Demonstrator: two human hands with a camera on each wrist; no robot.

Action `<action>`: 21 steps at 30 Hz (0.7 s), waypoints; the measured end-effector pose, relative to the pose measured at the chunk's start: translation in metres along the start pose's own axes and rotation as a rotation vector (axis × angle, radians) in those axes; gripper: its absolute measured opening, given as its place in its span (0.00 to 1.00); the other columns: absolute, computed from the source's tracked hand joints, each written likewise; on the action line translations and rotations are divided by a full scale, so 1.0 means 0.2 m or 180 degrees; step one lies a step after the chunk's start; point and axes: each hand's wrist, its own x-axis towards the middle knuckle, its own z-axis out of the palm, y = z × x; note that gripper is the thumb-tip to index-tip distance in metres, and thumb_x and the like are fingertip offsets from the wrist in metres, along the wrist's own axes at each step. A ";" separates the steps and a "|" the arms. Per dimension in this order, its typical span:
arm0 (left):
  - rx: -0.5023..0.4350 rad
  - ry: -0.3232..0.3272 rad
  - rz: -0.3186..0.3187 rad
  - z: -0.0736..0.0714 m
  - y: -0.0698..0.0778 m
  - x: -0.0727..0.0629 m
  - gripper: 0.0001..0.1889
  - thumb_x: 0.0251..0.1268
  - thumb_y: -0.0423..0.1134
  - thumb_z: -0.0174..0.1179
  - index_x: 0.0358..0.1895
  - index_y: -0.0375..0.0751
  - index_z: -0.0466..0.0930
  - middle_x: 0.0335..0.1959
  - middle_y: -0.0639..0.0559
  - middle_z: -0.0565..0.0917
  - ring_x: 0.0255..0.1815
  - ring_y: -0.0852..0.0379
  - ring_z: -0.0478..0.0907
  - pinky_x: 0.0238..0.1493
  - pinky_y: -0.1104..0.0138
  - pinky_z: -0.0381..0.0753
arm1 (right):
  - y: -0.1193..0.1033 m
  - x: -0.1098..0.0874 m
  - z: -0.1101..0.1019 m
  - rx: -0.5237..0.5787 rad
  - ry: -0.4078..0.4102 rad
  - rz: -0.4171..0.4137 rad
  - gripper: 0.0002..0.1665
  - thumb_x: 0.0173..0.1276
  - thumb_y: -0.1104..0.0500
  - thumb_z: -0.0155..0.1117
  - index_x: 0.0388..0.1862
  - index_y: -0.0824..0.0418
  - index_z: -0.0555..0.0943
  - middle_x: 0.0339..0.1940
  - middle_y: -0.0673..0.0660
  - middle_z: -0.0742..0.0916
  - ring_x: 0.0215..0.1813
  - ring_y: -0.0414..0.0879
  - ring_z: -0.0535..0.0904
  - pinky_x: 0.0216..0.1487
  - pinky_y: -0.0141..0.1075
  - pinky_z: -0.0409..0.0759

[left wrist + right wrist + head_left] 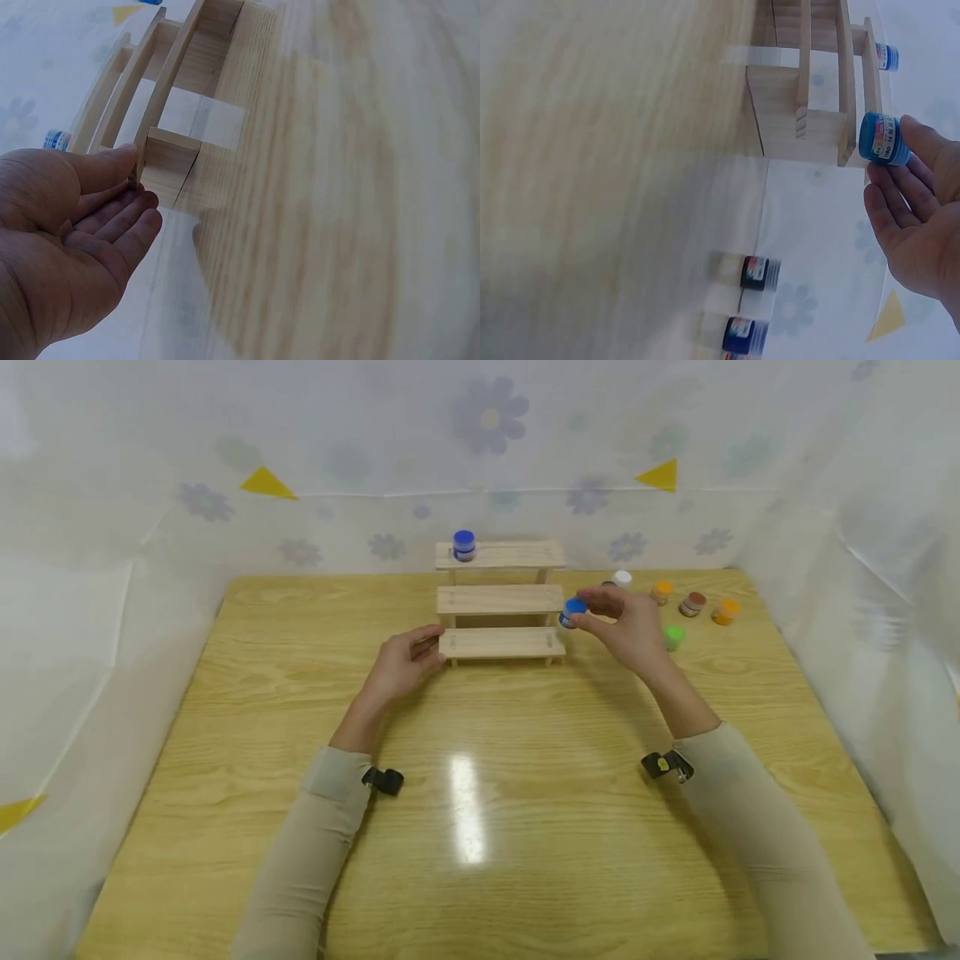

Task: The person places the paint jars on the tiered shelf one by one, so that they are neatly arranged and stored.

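Head view: A three-tier wooden stand (pixel 501 600) stood upright on the counter (pixel 517 735). The left hand (pixel 405 662) gripped the left end of the stand's lowest tier. The right hand (pixel 630 625) held a blue-lidded jar (pixel 573 612) between thumb and fingers, just beside the right end of the stand's middle tier. A second blue jar (pixel 464 547) stood near the left end of the stand's top tier. To the right of the stand, a white-lidded jar (pixel 622 578), a brown-lidded jar (pixel 692 604), two orange-lidded jars (pixel 725 612) and a green jar (pixel 674 637) were grouped on the counter.

Left wrist view: The thumb and fingers of the left hand were closed to a narrow pinch at the end of the stand's front board.

Right wrist view: The fingers of the right hand were spread only to the jar's width, with its label exposed. Contact between that jar and the stand could not be determined. A black jar (pixel 754 272) and a dark blue jar (pixel 739 335) were positioned apart from the stand.
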 end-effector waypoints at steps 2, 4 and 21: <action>-0.0004 0.0004 -0.0015 0.01 0.00 0.00 0.29 0.80 0.34 0.61 0.80 0.40 0.68 0.80 0.44 0.69 0.80 0.49 0.67 0.75 0.63 0.75 | -0.03 0.04 0.01 0.0020 0.0011 -0.0009 0.23 0.73 0.55 0.76 0.63 0.60 0.86 0.58 0.60 0.90 0.60 0.55 0.87 0.62 0.43 0.87; -0.0022 0.0016 -0.0036 0.01 0.00 0.00 0.29 0.80 0.34 0.61 0.80 0.40 0.68 0.80 0.45 0.70 0.80 0.50 0.67 0.75 0.63 0.75 | -0.05 0.07 0.03 0.0060 0.0007 -0.0037 0.23 0.73 0.55 0.75 0.64 0.61 0.86 0.58 0.60 0.90 0.60 0.54 0.87 0.62 0.42 0.86; 0.0008 0.0033 -0.0032 0.00 0.01 0.00 0.29 0.80 0.34 0.61 0.80 0.41 0.69 0.80 0.45 0.70 0.80 0.50 0.68 0.75 0.63 0.75 | -0.26 0.47 0.15 0.0167 -0.0032 -0.0207 0.24 0.75 0.54 0.73 0.66 0.61 0.84 0.60 0.58 0.89 0.62 0.49 0.86 0.66 0.36 0.84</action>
